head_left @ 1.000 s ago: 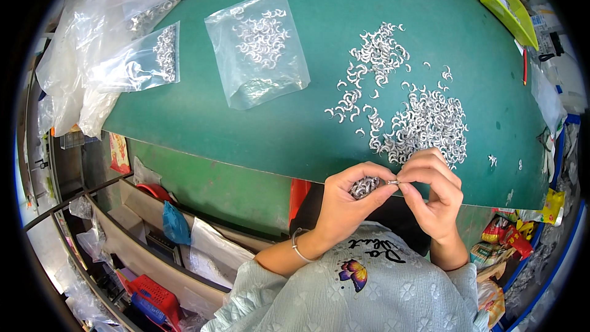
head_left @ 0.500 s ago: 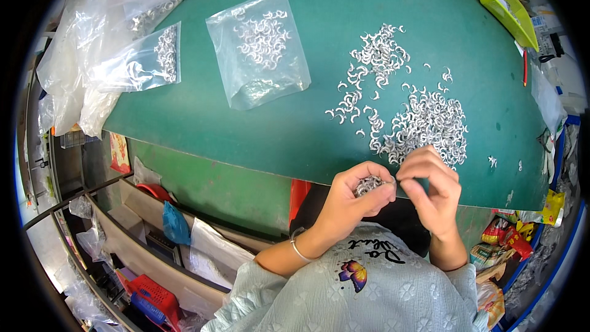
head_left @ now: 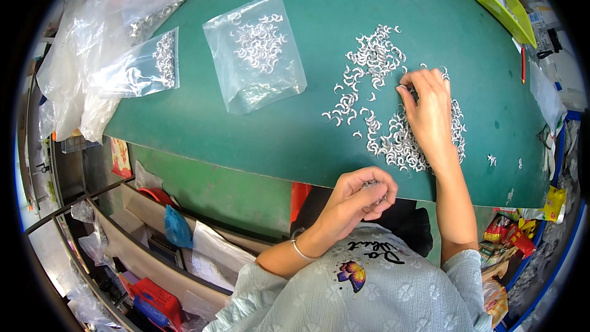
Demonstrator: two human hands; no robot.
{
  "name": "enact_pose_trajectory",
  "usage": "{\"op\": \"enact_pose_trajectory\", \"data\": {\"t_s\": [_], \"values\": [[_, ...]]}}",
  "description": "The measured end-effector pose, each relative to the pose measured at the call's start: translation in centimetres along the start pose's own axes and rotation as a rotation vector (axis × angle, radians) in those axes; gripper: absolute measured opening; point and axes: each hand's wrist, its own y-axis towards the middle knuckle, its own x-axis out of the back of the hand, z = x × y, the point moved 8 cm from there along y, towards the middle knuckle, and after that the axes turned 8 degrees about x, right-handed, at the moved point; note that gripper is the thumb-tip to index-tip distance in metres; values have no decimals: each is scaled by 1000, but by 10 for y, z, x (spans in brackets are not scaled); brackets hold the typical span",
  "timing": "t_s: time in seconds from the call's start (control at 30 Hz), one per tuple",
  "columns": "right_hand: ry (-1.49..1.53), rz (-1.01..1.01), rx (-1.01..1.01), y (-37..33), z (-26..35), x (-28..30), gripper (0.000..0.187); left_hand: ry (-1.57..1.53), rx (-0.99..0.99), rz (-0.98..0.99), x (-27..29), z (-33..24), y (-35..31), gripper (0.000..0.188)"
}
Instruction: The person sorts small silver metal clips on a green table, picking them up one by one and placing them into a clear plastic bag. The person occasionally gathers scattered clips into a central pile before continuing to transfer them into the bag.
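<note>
Nearest us, a pale shirt [head_left: 399, 298] carries dark lettering [head_left: 378, 253] and a butterfly print [head_left: 352, 275]. Our left hand [head_left: 359, 198] is curled closed around a clutch of silver crescents [head_left: 370, 184]; bright printed packets [head_left: 519, 243] sit off to the right, their writing too small to read. Our right hand [head_left: 428, 107] is over the large heap [head_left: 398, 144] of crescents on the green table [head_left: 289, 141], fingers bent; we cannot tell whether it pinches one. Beyond lie a smaller pile [head_left: 375, 55], a clear bag [head_left: 246, 89] with more crescents, and a lime basket [head_left: 522, 29].

Two hands [head_left: 428, 107], one bracelet [head_left: 297, 248], probably hundreds of crescents [head_left: 402, 149].
</note>
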Motion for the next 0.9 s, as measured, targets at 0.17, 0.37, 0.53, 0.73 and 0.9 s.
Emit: {"op": "enact_pose_trajectory", "data": {"t_s": [0.17,0.37,0.53,0.73,0.9], "values": [[577,-73,-105,-16,7,10,11,-20,-41,-127,16,2,3,19],[914,-33,104,-42,43,32,11,-29,-82,-167,15,-3,2,18],[888,-53,232,-47,53,37,14,-34,-80,-166,14,-3,2,17],[927,-9,267,-50,55,37,15,-23,-89,-156,15,-6,1,13],[843,-38,337,-52,59,44,15,-38,-74,-134,12,-6,1,12]]}}
